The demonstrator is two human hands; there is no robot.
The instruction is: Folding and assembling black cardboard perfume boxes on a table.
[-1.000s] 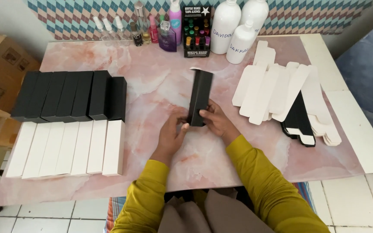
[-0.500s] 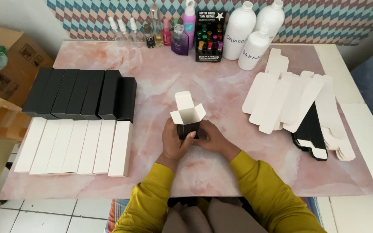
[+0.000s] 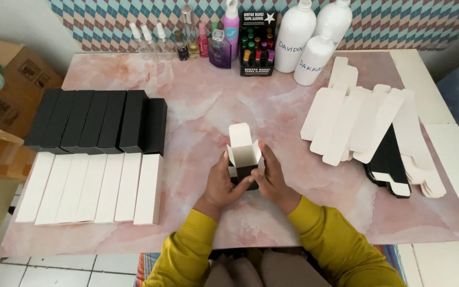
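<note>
Pink marbled table (image 3: 197, 106) fills most of the frame, set against a wall with a blue and white diamond pattern along the top edge. At the centre, slightly below the middle, both hands hold a small black box (image 3: 244, 171) standing upright on the table, its white inside showing and its top flaps open toward the camera. The left hand (image 3: 223, 183) wraps the box's left side with the thumb pressed on the front face, and the right hand (image 3: 271, 178) closes on the right side, fingers tight against the cardboard, so both hands are clamped on the same box. Yellow sleeves (image 3: 325, 239) run down to the bottom edge.

On the left of the frame lies a row of closed black boxes (image 3: 99, 121) side by side, and just below them, touching, a row of closed white boxes (image 3: 94, 188). On the right, a loose fan of flat unfolded white cartons (image 3: 346, 119) overlaps a few flat black cartons (image 3: 389, 162). Along the top edge stand small glass bottles (image 3: 187, 37), a black display rack of tiny vials (image 3: 257, 45), and three white plastic bottles (image 3: 304, 37). A brown cardboard box (image 3: 6, 90) sits beyond the table's edge in the upper left.
</note>
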